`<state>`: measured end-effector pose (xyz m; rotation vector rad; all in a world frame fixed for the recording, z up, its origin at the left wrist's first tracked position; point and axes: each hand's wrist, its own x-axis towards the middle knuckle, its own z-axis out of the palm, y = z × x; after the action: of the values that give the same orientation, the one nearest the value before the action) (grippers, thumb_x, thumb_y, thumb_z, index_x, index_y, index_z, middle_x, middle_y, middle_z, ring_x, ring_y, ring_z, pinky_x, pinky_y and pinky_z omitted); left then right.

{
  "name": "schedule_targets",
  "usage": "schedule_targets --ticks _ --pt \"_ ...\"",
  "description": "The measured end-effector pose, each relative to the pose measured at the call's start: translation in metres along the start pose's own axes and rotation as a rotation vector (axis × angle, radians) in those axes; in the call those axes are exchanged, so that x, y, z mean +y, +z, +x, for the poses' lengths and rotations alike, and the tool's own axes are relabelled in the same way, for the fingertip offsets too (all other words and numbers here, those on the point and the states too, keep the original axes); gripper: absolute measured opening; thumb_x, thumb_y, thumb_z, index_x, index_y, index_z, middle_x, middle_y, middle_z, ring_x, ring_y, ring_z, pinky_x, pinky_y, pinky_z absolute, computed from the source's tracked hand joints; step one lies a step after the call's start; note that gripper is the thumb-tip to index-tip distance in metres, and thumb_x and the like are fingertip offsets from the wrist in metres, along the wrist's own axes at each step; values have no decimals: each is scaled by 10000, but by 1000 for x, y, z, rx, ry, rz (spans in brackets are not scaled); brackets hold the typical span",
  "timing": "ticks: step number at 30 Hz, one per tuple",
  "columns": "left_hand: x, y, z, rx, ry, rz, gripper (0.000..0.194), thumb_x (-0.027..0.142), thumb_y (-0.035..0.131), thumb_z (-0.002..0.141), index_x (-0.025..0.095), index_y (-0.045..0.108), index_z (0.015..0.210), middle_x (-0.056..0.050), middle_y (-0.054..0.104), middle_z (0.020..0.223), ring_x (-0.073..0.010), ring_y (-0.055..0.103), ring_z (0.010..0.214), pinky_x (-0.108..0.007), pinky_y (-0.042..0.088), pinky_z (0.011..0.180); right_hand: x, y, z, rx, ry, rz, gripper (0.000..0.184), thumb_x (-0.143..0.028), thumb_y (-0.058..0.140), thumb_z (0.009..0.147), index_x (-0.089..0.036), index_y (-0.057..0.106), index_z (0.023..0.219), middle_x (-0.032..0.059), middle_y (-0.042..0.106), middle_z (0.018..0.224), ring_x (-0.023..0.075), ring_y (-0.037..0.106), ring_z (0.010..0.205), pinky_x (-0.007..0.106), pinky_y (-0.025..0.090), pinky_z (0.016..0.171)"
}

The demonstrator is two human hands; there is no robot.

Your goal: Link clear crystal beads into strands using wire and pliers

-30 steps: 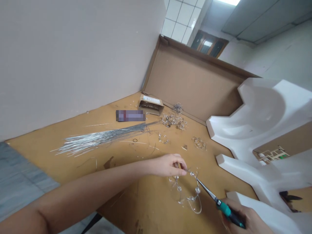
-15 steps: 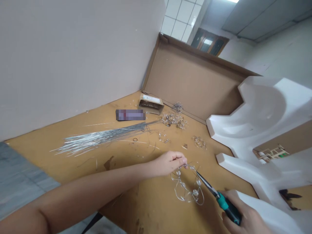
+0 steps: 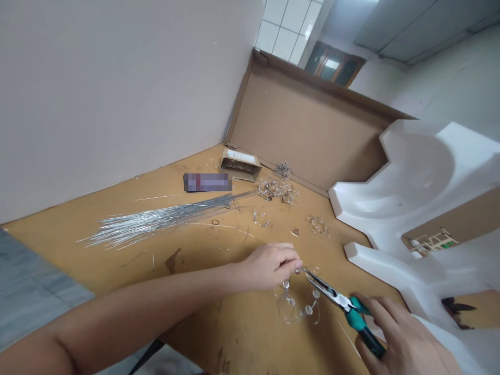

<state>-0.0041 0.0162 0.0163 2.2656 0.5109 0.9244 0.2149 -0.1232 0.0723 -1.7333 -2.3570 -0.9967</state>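
Head view, and the right hand has swung in closer since half a second ago, fingers now spread looser over the teal handles of the pliers, whose slim jaws have parted a little and point at the top of the beaded wire piece, right beside where it is being held. The left hand pinches that top end between thumb and fingertips, a tight narrow grip, with the clear beads and wire loops dangling just below it, low over the brown tabletop. A second ago the loops hung longer and wider; now they bunch up shorter under the fingers, so the piece looks drawn in, and my read is that the pliers are being reset for another bite on the wire near the pinch. Farther back lies the bundle of straight silver wires, fanned toward the left, with a small cardboard box and a scatter of small metal rings and bits beyond it, all where they were. White foam packing sits on the right.
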Motion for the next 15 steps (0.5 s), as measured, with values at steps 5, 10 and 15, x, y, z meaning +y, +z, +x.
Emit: schedule_targets --ticks 5,10,15 --pt "1 1 0 12 17 16 277 245 360 893 158 579 747 0 533 719 -98 480 683 -199 367 644 -2 6 2 7 -46 -61 304 -345 534 692 -211 539 964 20 631 747 165 619 597 262 465 494" --pt "2 1 -1 5 19 -2 267 236 369 890 154 578 745 1 537 717 -95 477 672 -198 366 632 -6 7 0 33 -62 -90 292 -347 500 730 -193 537 975 29 618 743 165 602 609 280 443 536" --pt "3 -1 0 -1 -1 -23 258 240 369 891 158 566 746 5 529 717 -95 476 676 -198 371 638 -10 4 2 70 -70 -132 265 -345 452 780 -189 542 973 29 607 744 166 584 609 303 413 573"
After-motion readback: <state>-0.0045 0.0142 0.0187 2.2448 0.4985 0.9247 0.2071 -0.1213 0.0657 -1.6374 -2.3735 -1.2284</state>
